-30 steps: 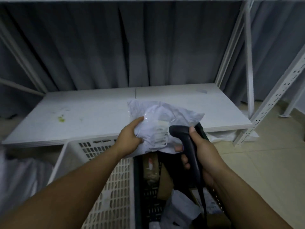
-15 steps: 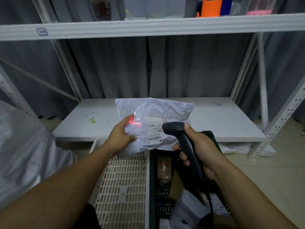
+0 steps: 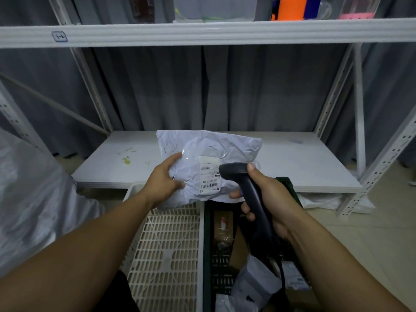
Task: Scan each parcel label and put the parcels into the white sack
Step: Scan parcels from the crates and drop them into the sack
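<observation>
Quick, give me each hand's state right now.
Left hand: grips the white parcel by its left edge.
Right hand: grips the black scanner, aimed at the label.

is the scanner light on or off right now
Off, as far as shows: no red line falls on the parcel or its label, though the right hand aims the scanner at it.

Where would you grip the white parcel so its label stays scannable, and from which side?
Pinch the parcel at its left edge, coming from the left, as the left hand does. The label faces the camera right of centre, with the scanner in the right hand aimed at it, so that grip leaves it uncovered.
</observation>
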